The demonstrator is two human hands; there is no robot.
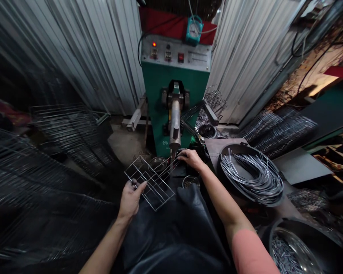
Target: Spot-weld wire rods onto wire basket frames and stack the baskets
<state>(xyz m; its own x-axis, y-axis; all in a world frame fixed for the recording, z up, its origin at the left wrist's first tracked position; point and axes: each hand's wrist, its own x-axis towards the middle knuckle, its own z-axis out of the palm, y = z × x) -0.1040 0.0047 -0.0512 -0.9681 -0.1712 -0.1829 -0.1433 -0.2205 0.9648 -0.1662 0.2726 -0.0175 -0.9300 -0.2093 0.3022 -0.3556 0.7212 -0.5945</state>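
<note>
My left hand (pixel 132 196) grips the near left side of a wire grid rack (pixel 154 185), thumb on top. The rack lies tilted over my dark lap, its far end reaching under the metal cylinder (pixel 175 121) of a green machine (pixel 157 80). Close to the cylinder's lower tip, my right hand (pixel 191 159) has its fingers pinched together at the rack's far corner. What sits between those fingers is too small to tell. Below the right forearm stands a small round bowl (pixel 191 182) with small bits inside.
To the right, a round black tray (pixel 251 175) holds a coil of loose wires; a bowl of short metal pieces (pixel 286 251) stands nearer. Stacked wire racks (pixel 71 129) fill the left side, blurred. Metal arms flank the machine. A teal clock (pixel 194 30) hangs above its panel.
</note>
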